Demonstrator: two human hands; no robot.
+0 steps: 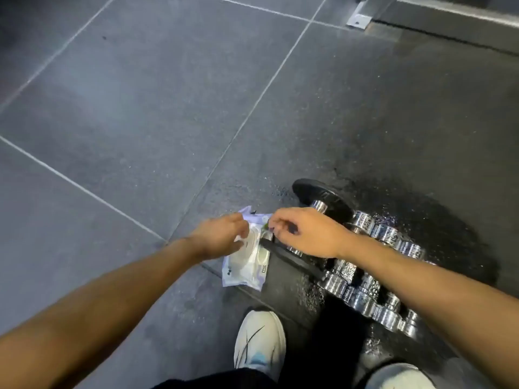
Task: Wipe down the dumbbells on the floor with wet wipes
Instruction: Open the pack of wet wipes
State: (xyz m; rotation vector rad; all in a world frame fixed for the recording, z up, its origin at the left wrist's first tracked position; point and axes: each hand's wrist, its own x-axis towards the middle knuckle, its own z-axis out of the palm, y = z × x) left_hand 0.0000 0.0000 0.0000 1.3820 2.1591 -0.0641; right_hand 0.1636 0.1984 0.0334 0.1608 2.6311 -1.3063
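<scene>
Grey tiled floor (140, 113) with pale grout lines filling upper left, dark speckled rubber mat (393, 122) at right, chrome dumbbells (365, 287) lying lower right, wet wipes pack (247, 265) at centre, left hand (222, 238) pressing it, right hand (306, 231) pinching at its top, white shoe (259, 341) below.

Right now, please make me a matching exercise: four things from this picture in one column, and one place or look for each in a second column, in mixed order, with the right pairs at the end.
Things
1. wet wipes pack
2. left hand
3. dumbbells
4. shoe

Places or looks
A. white, at the bottom of the view, on the floor
B. shiny chrome bars with black plates, under the right forearm
C. pale packet lying on the floor beside a black plate
D. resting on top of the packet

Pairs: 1-C, 2-D, 3-B, 4-A
</scene>
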